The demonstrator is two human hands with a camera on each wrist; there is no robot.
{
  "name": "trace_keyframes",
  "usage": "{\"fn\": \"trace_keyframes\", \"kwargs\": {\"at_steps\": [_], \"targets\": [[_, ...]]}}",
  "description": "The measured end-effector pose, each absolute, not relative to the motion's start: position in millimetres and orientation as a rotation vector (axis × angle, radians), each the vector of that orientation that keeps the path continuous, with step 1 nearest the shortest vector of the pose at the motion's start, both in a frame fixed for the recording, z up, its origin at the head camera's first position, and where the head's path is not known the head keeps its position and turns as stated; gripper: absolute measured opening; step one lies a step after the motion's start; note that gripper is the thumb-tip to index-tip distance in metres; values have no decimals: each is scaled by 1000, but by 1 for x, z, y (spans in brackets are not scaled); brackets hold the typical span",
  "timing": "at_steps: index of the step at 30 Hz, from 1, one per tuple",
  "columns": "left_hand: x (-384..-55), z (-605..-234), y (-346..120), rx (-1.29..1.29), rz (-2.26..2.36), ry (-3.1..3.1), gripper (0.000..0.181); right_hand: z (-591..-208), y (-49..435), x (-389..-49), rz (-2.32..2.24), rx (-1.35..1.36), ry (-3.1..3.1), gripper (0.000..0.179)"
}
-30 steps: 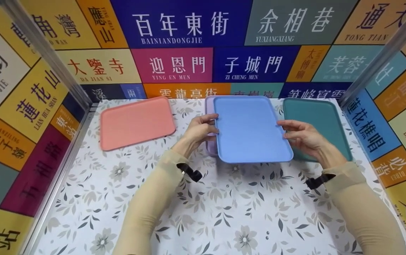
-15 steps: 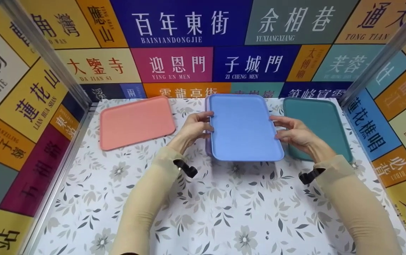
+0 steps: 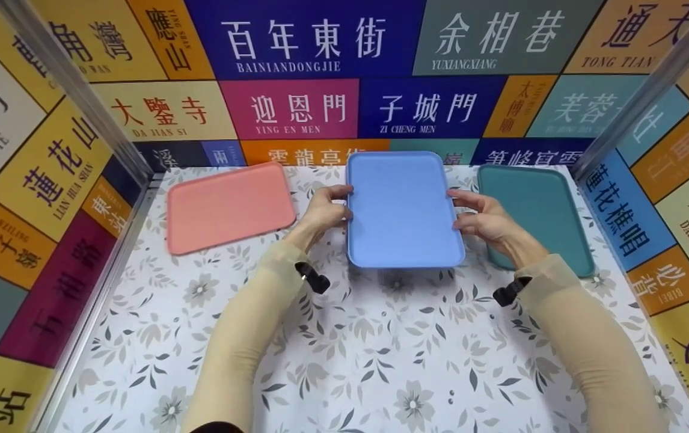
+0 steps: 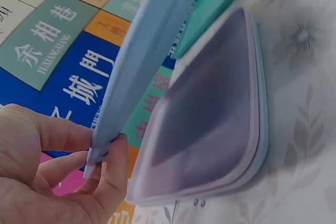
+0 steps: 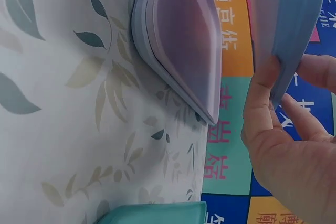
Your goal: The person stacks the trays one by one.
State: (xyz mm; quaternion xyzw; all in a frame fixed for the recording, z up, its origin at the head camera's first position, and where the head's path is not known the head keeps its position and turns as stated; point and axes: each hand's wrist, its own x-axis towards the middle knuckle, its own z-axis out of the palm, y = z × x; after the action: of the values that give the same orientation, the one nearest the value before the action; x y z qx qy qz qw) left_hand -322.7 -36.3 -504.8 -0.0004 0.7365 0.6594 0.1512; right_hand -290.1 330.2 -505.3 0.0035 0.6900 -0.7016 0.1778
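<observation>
A blue rectangular tray (image 3: 404,210) is held level in the air by both hands. My left hand (image 3: 323,209) pinches its left edge between thumb and fingers, and my right hand (image 3: 489,221) pinches the right edge. Directly below, a lilac tray (image 4: 210,103) rests on a pale blue tray (image 4: 264,114), with a gap between this stack and the held tray. In the head view the held tray hides the stack. The right wrist view shows the lilac tray (image 5: 189,24) from the other side.
A pink tray (image 3: 230,207) lies on the left of the flowered tabletop (image 3: 344,349), turned slightly. On the right lies a dark green tray (image 3: 540,216). Panels with printed characters (image 3: 296,108) stand close behind and along both sides.
Both hands have carried the blue tray leftward and slightly away, so it now covers the lilac tray in the head view. The pink and green trays stay put.
</observation>
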Motion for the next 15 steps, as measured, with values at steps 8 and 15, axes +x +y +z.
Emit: {"fn": "trace_keyframes", "kwargs": {"at_steps": [8,15], "targets": [[-331,-507,-29,-3,1676,2362,72,-516,321,-302,-1838,40,2153,92],[-347,-524,-25,-22,1512,2510,70,-531,313,-312,-1774,104,2225,93]]}}
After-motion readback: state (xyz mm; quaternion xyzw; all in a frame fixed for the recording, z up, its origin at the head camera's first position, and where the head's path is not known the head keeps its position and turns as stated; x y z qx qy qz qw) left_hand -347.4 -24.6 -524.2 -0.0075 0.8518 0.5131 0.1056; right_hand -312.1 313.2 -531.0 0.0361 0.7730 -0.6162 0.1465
